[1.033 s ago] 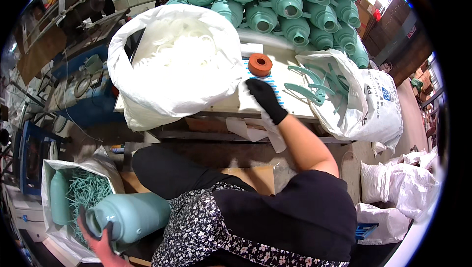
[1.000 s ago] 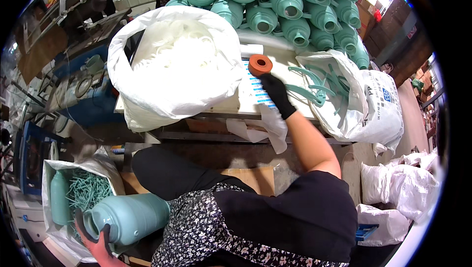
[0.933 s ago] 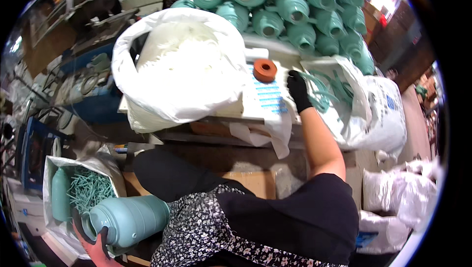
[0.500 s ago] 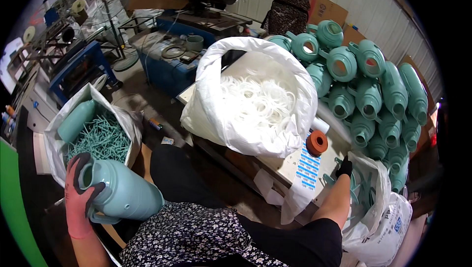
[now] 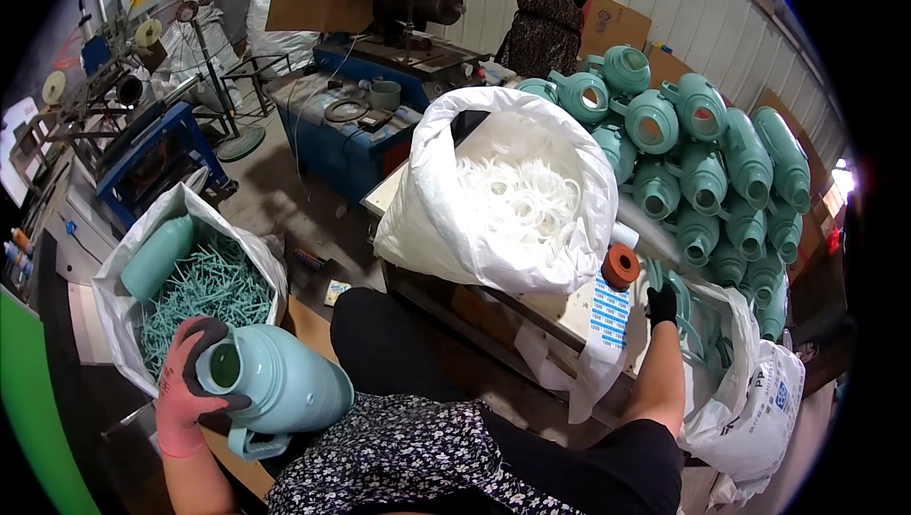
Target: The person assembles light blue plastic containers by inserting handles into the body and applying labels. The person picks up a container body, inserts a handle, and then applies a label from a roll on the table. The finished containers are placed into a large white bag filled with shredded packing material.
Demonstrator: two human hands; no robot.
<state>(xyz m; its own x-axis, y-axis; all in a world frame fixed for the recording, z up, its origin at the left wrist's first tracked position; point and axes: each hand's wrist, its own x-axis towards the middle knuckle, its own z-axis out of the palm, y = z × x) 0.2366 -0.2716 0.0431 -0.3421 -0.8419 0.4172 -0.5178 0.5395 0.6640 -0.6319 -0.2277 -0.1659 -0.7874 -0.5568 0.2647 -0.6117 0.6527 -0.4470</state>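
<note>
My left hand (image 5: 185,392), in a pink glove with dark fingers, grips the mouth end of a teal plastic jug body (image 5: 294,377). The jug lies tilted against my lap, its round opening facing left and its side handle down. My right hand (image 5: 661,304), in a black glove, reaches to the table at the right. Its fingers are closed by a curved teal handle piece (image 5: 656,274), though the glove hides part of the grip. Beside it, a white bag (image 5: 743,349) holds more curved teal pieces (image 5: 700,333).
A large white sack (image 5: 408,230) of white rings (image 5: 522,197) stands on the table. Near it are an orange-brown tape roll (image 5: 622,266) and a blue-and-white label strip (image 5: 608,314). Teal jug bodies (image 5: 702,178) are stacked at right. A left sack (image 5: 112,325) holds teal sticks (image 5: 213,292). A person (image 5: 546,21) stands behind.
The view has shifted slightly. The jug in my left hand has turned a little, showing more of its opening. My right hand has moved farther forward, with the teal piece by its fingers.
</note>
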